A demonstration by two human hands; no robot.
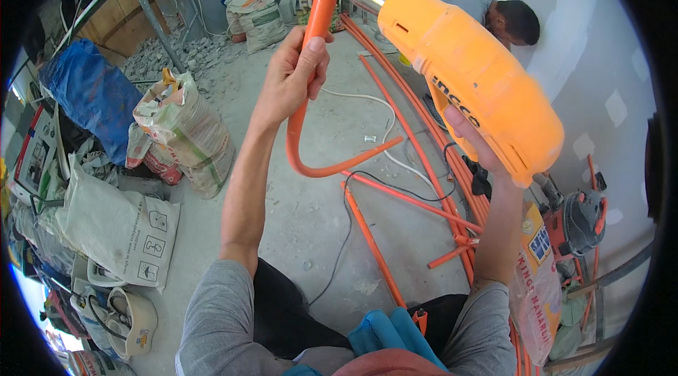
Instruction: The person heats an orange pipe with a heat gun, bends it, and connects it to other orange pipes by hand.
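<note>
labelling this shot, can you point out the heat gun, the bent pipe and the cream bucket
Heat gun (pixel 474 79): head view, on the middle of its orange body
Bent pipe (pixel 295 133): head view, on its side just above the bend
Cream bucket (pixel 145 321): head view, on its outer wall

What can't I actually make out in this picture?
Head view:
Right grip: some fingers, hidden behind the orange heat gun.
Other person: hands, hidden behind the heat gun.
White sack: contents, hidden by its fabric.
Printed bag, lower left: cut off by the bottom edge.
Pale floor item: too small to identify.
</note>
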